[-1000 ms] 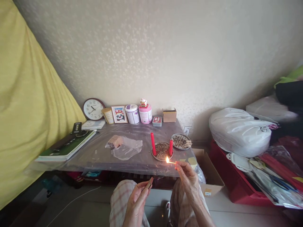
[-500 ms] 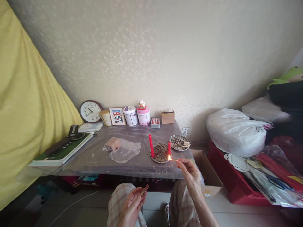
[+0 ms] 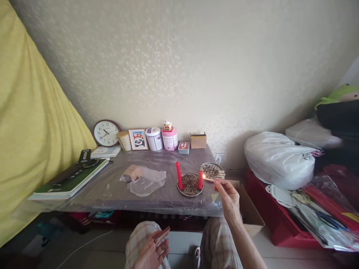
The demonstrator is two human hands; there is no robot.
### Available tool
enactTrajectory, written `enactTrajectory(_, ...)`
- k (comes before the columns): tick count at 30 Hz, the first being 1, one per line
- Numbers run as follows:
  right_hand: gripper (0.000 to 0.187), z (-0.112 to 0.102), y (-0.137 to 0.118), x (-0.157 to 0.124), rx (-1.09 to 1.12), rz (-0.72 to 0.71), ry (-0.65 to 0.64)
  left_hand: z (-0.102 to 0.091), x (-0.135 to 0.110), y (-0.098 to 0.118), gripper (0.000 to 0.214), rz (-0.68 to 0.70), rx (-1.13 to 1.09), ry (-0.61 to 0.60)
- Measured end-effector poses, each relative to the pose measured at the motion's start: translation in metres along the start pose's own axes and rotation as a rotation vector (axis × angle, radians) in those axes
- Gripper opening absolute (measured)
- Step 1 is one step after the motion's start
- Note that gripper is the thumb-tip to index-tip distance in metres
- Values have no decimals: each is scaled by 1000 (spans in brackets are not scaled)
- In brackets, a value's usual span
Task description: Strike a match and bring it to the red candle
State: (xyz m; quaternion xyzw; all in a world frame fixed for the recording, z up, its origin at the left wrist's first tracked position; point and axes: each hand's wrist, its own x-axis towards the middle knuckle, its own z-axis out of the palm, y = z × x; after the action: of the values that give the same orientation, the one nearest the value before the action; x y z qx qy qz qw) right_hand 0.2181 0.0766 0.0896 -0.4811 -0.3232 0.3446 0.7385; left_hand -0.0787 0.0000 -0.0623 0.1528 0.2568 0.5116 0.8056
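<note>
One plastic-covered surface (image 3: 112, 172) w/ the candle tray (image 3: 190, 195) near its front edge. 2nd round tray (image 3: 209, 164) sits behind & R of candle tray, approx. same size. R hand (image 3: 228, 196), just R of candle tray, is pinched narrow; L hand (image 3: 151, 252), in front & L of it, has fingers part-spread. Tall red candle (image 3: 178, 175) stands at candle tray's L side, short red candle (image 3: 200, 180) at its R. L hand holds small flat box (image 3: 162, 234). R fingertips hold lit match (image 3: 204, 177) at candle tray's R edge, flame just beside short candle; contact unclear.

Soft, muted light; match flame (image 3: 203, 176) glaring; floor (image 3: 92, 248) shadowed; edges stretched.
</note>
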Motion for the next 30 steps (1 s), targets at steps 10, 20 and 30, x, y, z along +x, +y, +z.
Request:
enactTrajectory(10,41,9,3,18,11,-24,14,-9,3,-2,30,-69,-20,-51)
enactTrajectory(20,44,12,7,28,-21,-42,24,-25,11,-4,32,-113,15,2)
enactTrajectory(30,45,16,9,33,-24,-38,20,-20,13,-3,35,-145,17,2)
